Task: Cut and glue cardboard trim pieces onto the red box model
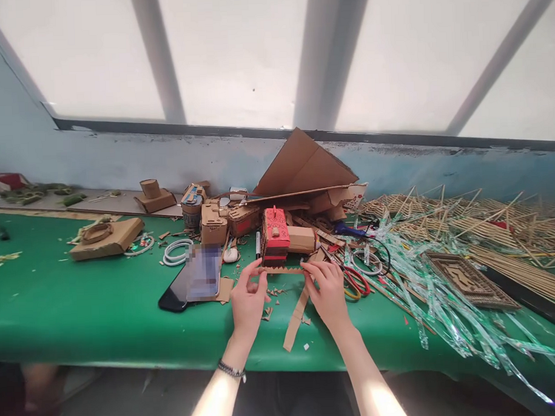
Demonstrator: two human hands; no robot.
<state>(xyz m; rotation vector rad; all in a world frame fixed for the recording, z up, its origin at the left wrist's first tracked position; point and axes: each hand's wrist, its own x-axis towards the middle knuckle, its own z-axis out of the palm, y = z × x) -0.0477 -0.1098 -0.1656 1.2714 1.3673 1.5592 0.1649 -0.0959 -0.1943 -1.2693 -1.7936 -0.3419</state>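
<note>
A narrow cardboard strip with a zigzag upper edge (283, 270) is stretched level between my two hands. My left hand (248, 297) pinches its left end, and my right hand (324, 290) pinches the right end. Right behind the strip stands a red cardboard box model (275, 232) with dark markings, a small knob on its front and a red piece on top. A plain cardboard strip (296, 319) lies slanted on the table below my right hand. Small cardboard scraps (268, 312) are scattered between my hands. Scissors with red and yellow handles (356, 282) lie beside my right hand.
On the green table (103, 317), two phones (175, 293) lie left of my hands, near a coiled white cable (176, 253). Several cardboard models (213, 222) and a large cardboard sheet (305, 161) stand behind. Clear plastic strips (426, 288) and thin sticks (469, 219) spread across the right side.
</note>
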